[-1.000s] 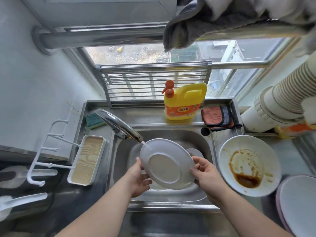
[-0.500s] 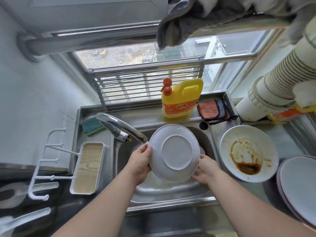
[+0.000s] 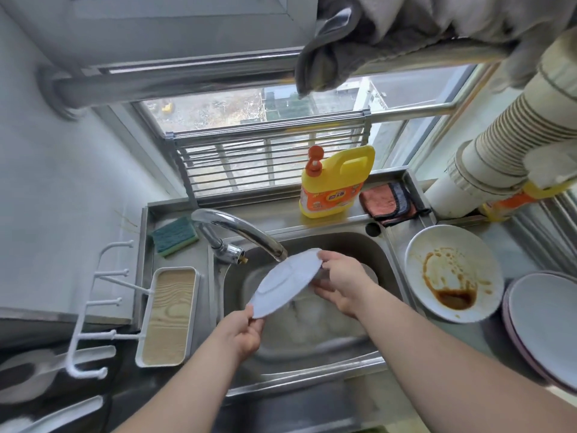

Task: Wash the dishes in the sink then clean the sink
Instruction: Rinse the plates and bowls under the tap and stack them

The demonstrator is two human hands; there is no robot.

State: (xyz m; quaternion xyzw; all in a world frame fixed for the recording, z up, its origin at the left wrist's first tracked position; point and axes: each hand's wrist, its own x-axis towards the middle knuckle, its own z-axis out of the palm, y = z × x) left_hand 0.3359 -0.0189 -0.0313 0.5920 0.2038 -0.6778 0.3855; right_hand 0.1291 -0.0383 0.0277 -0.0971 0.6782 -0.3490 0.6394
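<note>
Since the earlier frames, the white plate (image 3: 285,284) has been turned from a nearly upright, face-away attitude to a steep tilt, with its underside and foot ring facing up and to the left. Its upper rim has been brought directly beneath the faucet (image 3: 240,234) spout, over the sink (image 3: 387,260) basin.

The plate is gripped at two opposite points of its rim. The lower left edge is pinched by the left hand (image 3: 242,334), thumb over the rim and fingers curled below it. The upper right edge is pinched by the right hand (image 3: 338,281), thumb on the rim beside the spout; the remaining fingers are extended under the plate and are partly hidden by it. The body of the plate therefore spans the gap between the two hands, clear of the basin floor.

Further white dishes are seen in the basin under the plate, blurred.

Relative to the sink: a dirty plate (image 3: 452,276) with brown sauce is set on the counter just to the right, with a stack of clean plates (image 3: 543,326) beyond it. A yellow detergent bottle (image 3: 334,182) and a folded cloth (image 3: 390,203) are placed on the ledge behind. A green sponge (image 3: 175,235) lies at the rear left, and a white tray (image 3: 168,317) is set to the left.
</note>
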